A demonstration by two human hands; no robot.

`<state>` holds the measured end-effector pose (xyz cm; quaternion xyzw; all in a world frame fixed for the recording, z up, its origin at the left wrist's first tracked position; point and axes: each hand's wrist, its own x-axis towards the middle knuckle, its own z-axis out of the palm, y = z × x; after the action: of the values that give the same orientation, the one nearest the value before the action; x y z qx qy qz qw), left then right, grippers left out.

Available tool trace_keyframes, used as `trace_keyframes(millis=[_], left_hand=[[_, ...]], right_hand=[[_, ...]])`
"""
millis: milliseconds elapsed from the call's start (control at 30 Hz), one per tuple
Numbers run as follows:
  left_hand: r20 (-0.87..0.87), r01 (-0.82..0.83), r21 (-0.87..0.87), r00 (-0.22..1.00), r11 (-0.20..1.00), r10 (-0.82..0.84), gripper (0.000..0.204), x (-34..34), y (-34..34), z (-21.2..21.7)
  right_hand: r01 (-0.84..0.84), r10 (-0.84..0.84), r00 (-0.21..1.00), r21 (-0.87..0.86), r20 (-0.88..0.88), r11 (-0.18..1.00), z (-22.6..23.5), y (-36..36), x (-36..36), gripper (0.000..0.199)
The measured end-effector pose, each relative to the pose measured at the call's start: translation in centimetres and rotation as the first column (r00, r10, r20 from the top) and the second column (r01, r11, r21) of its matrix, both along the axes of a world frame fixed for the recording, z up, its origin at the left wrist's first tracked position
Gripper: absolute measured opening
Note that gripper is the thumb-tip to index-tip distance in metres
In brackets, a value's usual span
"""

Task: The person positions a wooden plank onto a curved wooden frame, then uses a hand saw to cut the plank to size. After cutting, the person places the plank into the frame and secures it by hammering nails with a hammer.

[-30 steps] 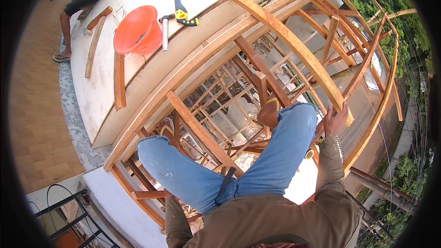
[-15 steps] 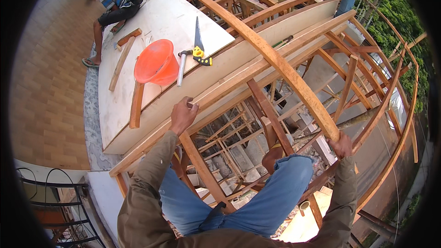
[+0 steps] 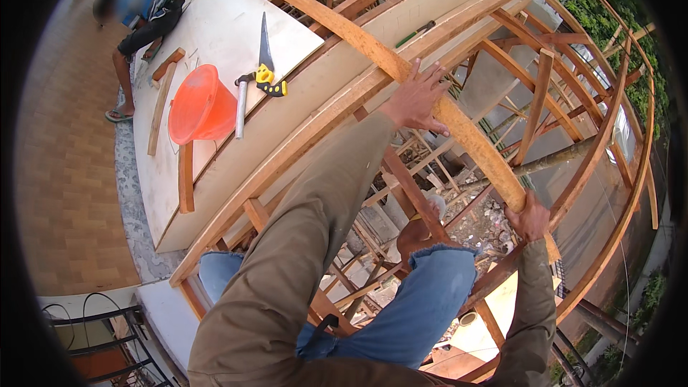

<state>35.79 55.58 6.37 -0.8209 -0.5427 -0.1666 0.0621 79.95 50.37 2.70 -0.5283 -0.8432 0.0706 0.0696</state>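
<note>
"Timber frame [image 3: 283, 161] comes first, as the biggest thing?"

"Yes, one of those, spreading out under the person's legs [image 3: 433, 287]. After it, one white board [image 3: 236, 14], over to the left."

"And the long beam [image 3: 473, 141]?"

"One beam, curved, slanting down across the frame from the upper left. It passes under the left hand [image 3: 418, 100] and reaches its near end about where the right hand [image 3: 529, 216] is."

"How do the two hands sit on it?"

"The left lies on top with its fingers spread. The right is curled round the wood near the end; its fingertips are hidden, so I can't tell where they press."

"What's on the board?"

"Three loose pieces of wood [image 3: 161, 111], one jutting out by the bucket. One orange bucket [image 3: 204, 107]. One saw [image 3: 266, 50], yellow and black at the handle. Smallest, one hammer [image 3: 241, 104], between bucket and saw; whether it touches the saw, I can't tell."
</note>
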Motion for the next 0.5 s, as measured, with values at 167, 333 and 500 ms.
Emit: trace_keyframes(millis=[167,333,500], left_hand=[[-0.194,0.075,-0.337,0.97,0.939,-0.147,0.112,2.3,2.7,-1.2],[-0.235,0.022,-0.32,0.967,0.947,-0.102,0.1,2.1,2.1,0.6],[-0.185,0.001,-0.228,0.982,0.974,-0.045,0.092,0.2,0.8,1.6]], right_hand=[[0.028,-0.032,0.999,0.092,0.043,0.995,0.5,-0.8,-0.9,0.075],[0.084,-0.097,0.993,0.17,0.074,0.982,2.7,-1.7,-1.7,0.078],[0.113,-0.128,0.988,0.156,0.088,0.981,4.5,-3.9,-5.1,0.075]])
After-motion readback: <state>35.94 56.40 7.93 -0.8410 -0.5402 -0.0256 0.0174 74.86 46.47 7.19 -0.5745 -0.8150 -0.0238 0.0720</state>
